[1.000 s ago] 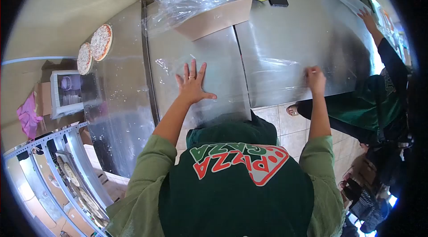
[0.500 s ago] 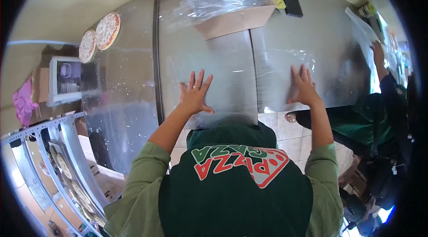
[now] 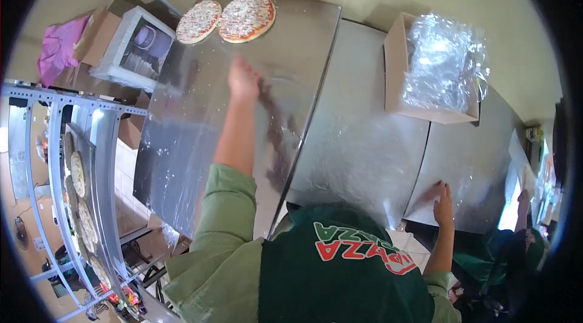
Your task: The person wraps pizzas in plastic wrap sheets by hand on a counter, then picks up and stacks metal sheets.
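Observation:
Two cheese-topped pizzas, a left one [image 3: 199,22] and a right one [image 3: 247,18], lie at the far end of the steel table [image 3: 182,135]. My left hand [image 3: 243,80] reaches over the table just short of the right pizza, slightly blurred, its fingers extended and no object visible in it. My right hand [image 3: 444,204] rests on the right-hand part of the steel surface with fingers stretched out, at the edge of a clear plastic sheet [image 3: 346,162] spread over the metal.
A cardboard box [image 3: 398,68] full of clear plastic bags [image 3: 443,59] stands at the back right. On the left is a metal rack [image 3: 91,107] with a tray of pizza bases [image 3: 85,220]. Another person's arm [image 3: 523,207] is at the far right.
My view has swung left. My left hand has lifted off the plastic sheet and moved left and forward toward the pizzas. My right hand stays on the steel surface, its fingers now closer together.

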The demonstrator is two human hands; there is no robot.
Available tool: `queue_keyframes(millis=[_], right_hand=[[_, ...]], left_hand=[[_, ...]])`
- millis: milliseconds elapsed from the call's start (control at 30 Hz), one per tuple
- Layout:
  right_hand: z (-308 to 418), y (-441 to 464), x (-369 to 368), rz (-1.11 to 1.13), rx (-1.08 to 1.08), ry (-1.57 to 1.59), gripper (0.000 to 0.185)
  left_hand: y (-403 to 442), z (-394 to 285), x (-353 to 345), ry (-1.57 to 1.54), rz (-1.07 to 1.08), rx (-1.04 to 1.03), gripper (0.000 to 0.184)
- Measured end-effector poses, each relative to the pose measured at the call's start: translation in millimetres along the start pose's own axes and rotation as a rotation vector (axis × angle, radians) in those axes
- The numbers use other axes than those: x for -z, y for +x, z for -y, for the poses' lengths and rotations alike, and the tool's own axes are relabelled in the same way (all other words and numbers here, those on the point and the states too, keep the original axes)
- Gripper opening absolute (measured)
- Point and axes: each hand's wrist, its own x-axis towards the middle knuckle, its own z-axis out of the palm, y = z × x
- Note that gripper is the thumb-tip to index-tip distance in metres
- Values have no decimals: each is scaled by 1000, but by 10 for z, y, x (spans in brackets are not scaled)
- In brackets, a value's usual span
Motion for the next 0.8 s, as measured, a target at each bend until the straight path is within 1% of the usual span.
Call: queue_keyframes(millis=[33,67,100,167,233,267,333,367,433,467,567,667,700,733,767,800], right_hand=[[31,-25,-7,-23,-4,7,71],[75,-34,27,15,-46,57,74],[111,-34,45,26,-72,41,75],[123,-32,63,55,-126,11,78],[23,2,64,45,-67,75,81],[-23,-8,43,41,-37,110,82],[-5,-18,58,49,-47,142,85],[-10,-8,79,53,-49,157,87],[188,-25,166,68,-124,88,88],[319,-27,216,79,-159,56,89],[600,-12,399,187,-287,-270,96],[271,-56,203,68,-200,-215,94],[217,-74,168,29,-178,-187,94],[234,-78,203,20,-137,-98,86],[206,-65,183,-21,-122,-56,85],[155,-59,128,-62,-111,-14,84]], left_hand=[[362,-130,117,-87,-40,51,77],[694,-213,228,-172,-77,107,78],[872,-323,268,-201,-77,128,84],[1131,-446,241,-272,-71,185,93],[1295,-506,174,-353,-65,254,101],[1353,-532,135,-345,-89,275,104],[1438,-544,80,-326,-139,317,111],[1527,-510,107,-332,-124,289,112],[1649,-446,129,-346,-95,228,115],[1629,-393,94,-369,-33,194,113],[1421,-140,-61,-507,215,120,97],[1132,229,-151,-680,348,17,77],[1009,251,-147,-635,389,11,73],[851,265,-147,-590,430,5,69],[693,289,-138,-545,471,1,65],[611,342,-57,-658,694,48,61]])
